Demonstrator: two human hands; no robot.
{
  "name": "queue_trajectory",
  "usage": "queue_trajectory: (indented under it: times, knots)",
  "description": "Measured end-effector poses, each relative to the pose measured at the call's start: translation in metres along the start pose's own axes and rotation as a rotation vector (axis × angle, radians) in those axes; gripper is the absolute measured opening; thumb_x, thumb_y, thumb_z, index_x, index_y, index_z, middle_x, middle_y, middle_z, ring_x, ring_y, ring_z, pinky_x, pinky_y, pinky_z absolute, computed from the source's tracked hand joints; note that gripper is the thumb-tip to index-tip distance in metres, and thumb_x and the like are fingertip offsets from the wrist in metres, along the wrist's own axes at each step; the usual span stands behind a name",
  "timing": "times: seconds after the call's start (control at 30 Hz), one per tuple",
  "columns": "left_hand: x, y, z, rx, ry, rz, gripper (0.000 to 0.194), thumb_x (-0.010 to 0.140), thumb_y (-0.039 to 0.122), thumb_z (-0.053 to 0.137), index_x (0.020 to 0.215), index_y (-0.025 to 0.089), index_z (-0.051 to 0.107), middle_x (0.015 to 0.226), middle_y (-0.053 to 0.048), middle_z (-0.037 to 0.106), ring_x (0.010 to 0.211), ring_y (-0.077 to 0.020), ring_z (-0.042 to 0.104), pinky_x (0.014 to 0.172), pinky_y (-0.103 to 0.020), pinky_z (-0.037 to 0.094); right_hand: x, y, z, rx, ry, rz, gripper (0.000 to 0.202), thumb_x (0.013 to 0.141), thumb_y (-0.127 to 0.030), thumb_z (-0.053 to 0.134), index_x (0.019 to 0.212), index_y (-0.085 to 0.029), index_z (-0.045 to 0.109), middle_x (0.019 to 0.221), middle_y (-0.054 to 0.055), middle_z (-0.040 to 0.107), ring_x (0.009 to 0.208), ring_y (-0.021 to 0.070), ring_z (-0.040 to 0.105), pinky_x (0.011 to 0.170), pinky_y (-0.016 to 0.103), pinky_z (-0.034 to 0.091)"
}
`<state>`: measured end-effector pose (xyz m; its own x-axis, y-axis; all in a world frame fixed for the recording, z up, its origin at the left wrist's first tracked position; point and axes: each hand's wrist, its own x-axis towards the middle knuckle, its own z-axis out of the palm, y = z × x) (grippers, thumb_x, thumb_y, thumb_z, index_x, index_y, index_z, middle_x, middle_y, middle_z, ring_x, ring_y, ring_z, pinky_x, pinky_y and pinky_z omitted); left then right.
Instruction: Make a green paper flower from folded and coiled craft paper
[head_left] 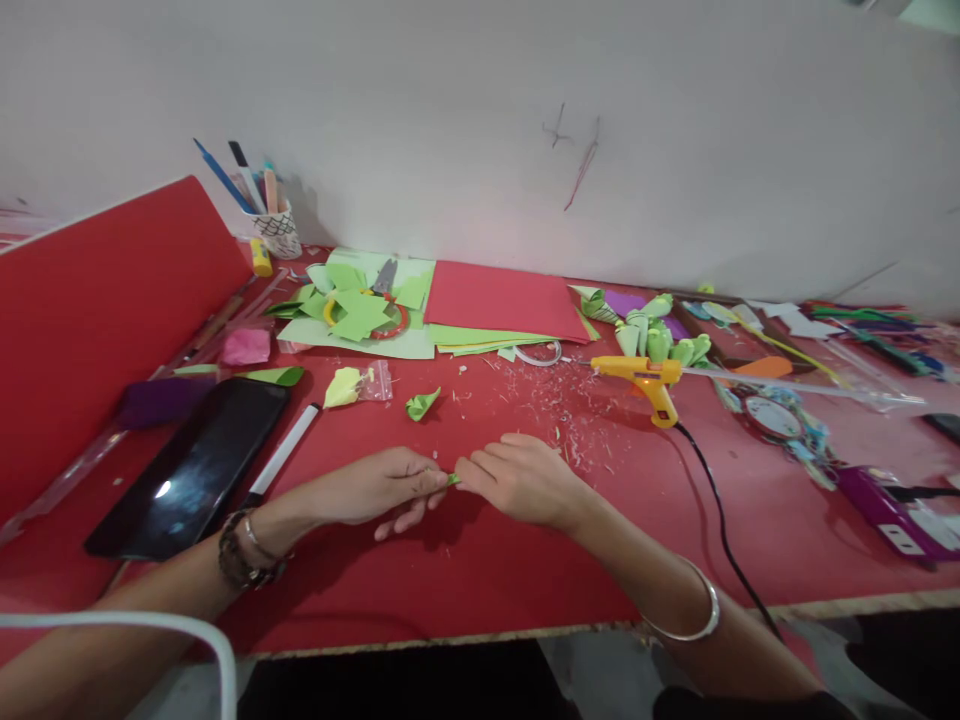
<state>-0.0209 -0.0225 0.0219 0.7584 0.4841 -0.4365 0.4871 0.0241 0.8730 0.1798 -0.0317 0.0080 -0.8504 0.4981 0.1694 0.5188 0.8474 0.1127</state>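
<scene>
Over the front middle of the red table, my left hand and my right hand meet at their fingertips. Between them shows a small bit of green paper, pinched from both sides; most of it is hidden by the fingers. A folded green paper piece lies just beyond my left hand. Further left is a yellow-green paper piece beside a small clear plastic bag.
A yellow glue gun with a black cord lies right, near rolled green paper cones. Scissors rest among green paper cutouts at the back. A phone and a marker lie left. A purple power strip is far right.
</scene>
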Motion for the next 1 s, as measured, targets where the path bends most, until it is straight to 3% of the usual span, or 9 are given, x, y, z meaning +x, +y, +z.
queue_trajectory:
  times: [0.07, 0.27, 0.4, 0.5, 0.6, 0.7, 0.77, 0.87, 1.0]
  knots:
    - [-0.001, 0.001, 0.003, 0.166, 0.038, 0.021, 0.039, 0.088, 0.038, 0.023, 0.066, 0.014, 0.045, 0.047, 0.004, 0.046, 0.036, -0.0054, 0.042, 0.038, -0.015, 0.032, 0.000, -0.002, -0.001, 0.041, -0.076, 0.039, 0.024, 0.089, -0.024, 0.035, 0.076, -0.017, 0.054, 0.059, 0.000, 0.058, 0.051, 0.0100, 0.046, 0.050, 0.027, 0.019]
    - [0.003, -0.003, 0.022, 1.153, 0.287, 0.169, 0.023, 0.085, 0.015, 0.034, 0.082, 0.010, 0.056, 0.050, -0.002, 0.053, 0.039, -0.0124, 0.048, 0.039, -0.023, 0.027, 0.002, -0.002, -0.006, 0.309, -0.266, 0.168, 0.029, 0.088, -0.032, 0.035, 0.075, -0.017, 0.056, 0.058, 0.000, 0.059, 0.050, 0.0094, 0.048, 0.047, 0.024, 0.018]
    - [0.010, -0.003, 0.028, 1.400, 0.276, 0.219, 0.024, 0.078, 0.001, 0.033, 0.072, 0.010, 0.055, 0.051, -0.005, 0.055, 0.042, -0.0136, 0.052, 0.041, -0.023, 0.029, -0.001, 0.003, -0.006, 0.766, -0.382, 0.211, 0.033, 0.090, -0.027, 0.030, 0.072, -0.015, 0.055, 0.058, -0.002, 0.056, 0.051, 0.0058, 0.049, 0.048, 0.019, 0.026]
    - [0.015, -0.003, 0.022, 1.341, 0.310, 0.211, 0.023, 0.080, 0.004, 0.034, 0.070, 0.011, 0.054, 0.051, -0.005, 0.054, 0.044, -0.0137, 0.052, 0.043, -0.023, 0.032, -0.001, 0.004, -0.003, 0.750, -0.372, 0.254, 0.034, 0.090, -0.028, 0.028, 0.075, -0.015, 0.056, 0.060, -0.002, 0.057, 0.051, 0.0058, 0.048, 0.049, 0.019, 0.027]
    - [0.014, -0.002, 0.009, 1.015, 0.291, 0.106, 0.029, 0.086, 0.019, 0.031, 0.067, 0.013, 0.051, 0.046, -0.002, 0.051, 0.040, -0.0113, 0.048, 0.043, -0.022, 0.033, 0.001, 0.001, -0.002, 0.329, -0.145, 0.195, 0.024, 0.089, -0.024, 0.034, 0.081, -0.015, 0.055, 0.072, 0.002, 0.059, 0.062, 0.0098, 0.049, 0.052, 0.023, 0.026]
    - [0.009, 0.003, -0.001, 0.386, -0.019, 0.016, 0.041, 0.090, 0.035, 0.017, 0.060, 0.017, 0.039, 0.040, 0.006, 0.038, 0.032, -0.0080, 0.041, 0.038, -0.019, 0.033, 0.001, 0.000, -0.004, 0.009, 0.027, -0.015, 0.022, 0.088, -0.013, 0.030, 0.084, -0.014, 0.052, 0.070, 0.002, 0.057, 0.064, 0.0112, 0.047, 0.054, 0.026, 0.024]
    - [0.006, 0.007, -0.003, 0.116, -0.161, -0.018, 0.043, 0.089, 0.041, 0.016, 0.057, 0.018, 0.034, 0.038, 0.008, 0.032, 0.028, -0.0069, 0.037, 0.035, -0.018, 0.031, -0.001, 0.000, -0.006, -0.065, 0.073, -0.072, 0.022, 0.088, -0.011, 0.030, 0.081, -0.015, 0.051, 0.065, 0.001, 0.055, 0.060, 0.0111, 0.046, 0.053, 0.027, 0.023]
    - [0.004, 0.011, 0.001, 0.209, -0.143, 0.033, 0.050, 0.088, 0.042, 0.018, 0.048, 0.016, 0.033, 0.034, 0.006, 0.032, 0.028, -0.0053, 0.036, 0.039, -0.018, 0.033, -0.004, -0.002, -0.007, -0.043, 0.022, -0.047, 0.018, 0.086, -0.012, 0.035, 0.077, -0.016, 0.050, 0.062, 0.000, 0.055, 0.056, 0.0112, 0.047, 0.050, 0.027, 0.022]
    - [0.005, 0.005, 0.009, 0.845, 0.198, 0.156, 0.042, 0.088, 0.030, 0.030, 0.056, 0.014, 0.051, 0.042, 0.000, 0.049, 0.035, -0.0087, 0.043, 0.041, -0.021, 0.028, -0.003, -0.006, -0.006, 0.065, -0.117, 0.031, 0.013, 0.085, -0.015, 0.039, 0.079, -0.016, 0.051, 0.064, 0.001, 0.060, 0.054, 0.0113, 0.051, 0.046, 0.026, 0.020]
